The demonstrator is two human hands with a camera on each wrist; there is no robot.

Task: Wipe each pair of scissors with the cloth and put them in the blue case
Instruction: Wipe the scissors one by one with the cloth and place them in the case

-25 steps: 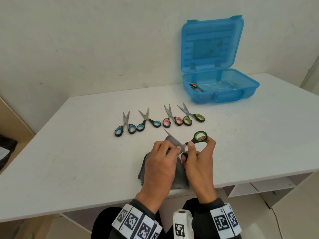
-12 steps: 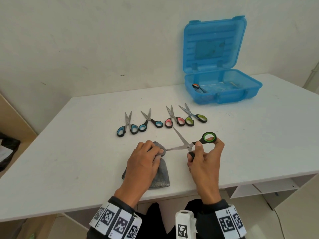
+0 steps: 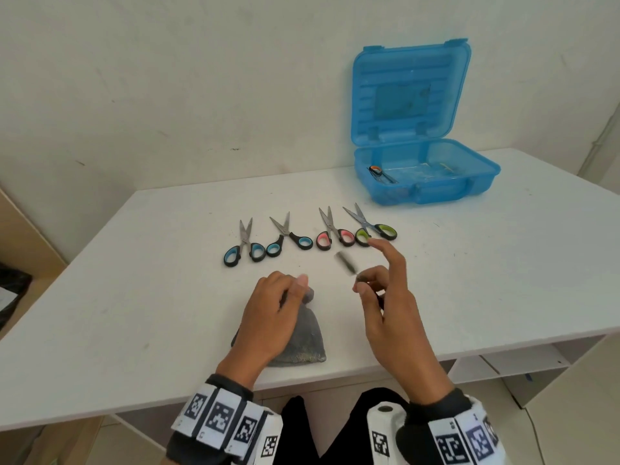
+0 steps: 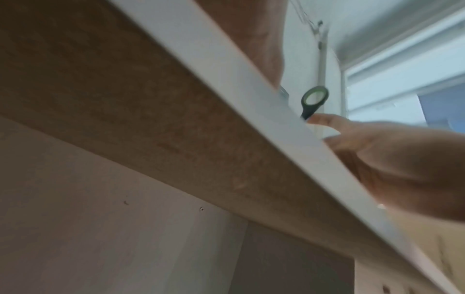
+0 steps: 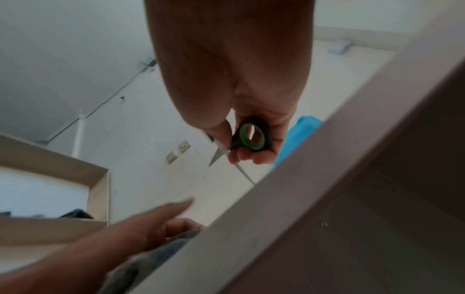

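My right hand (image 3: 385,297) pinches the green-handled scissors (image 5: 251,137) by a loop, blades apparently splayed and pointing away from me, though blur hides much. The blue case (image 3: 426,182) lies open, far right on the tabletop (image 3: 134,313), nearer that hand. My left hand (image 3: 271,313) clutches the cloth (image 3: 305,337).

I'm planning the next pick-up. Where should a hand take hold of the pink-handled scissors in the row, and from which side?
Take the pink-handled scissors by their finger loops, coming from the near table edge. They lie flat with loops toward the person and blades pointing toward the wall, so that approach likely keeps fingers off the tips.
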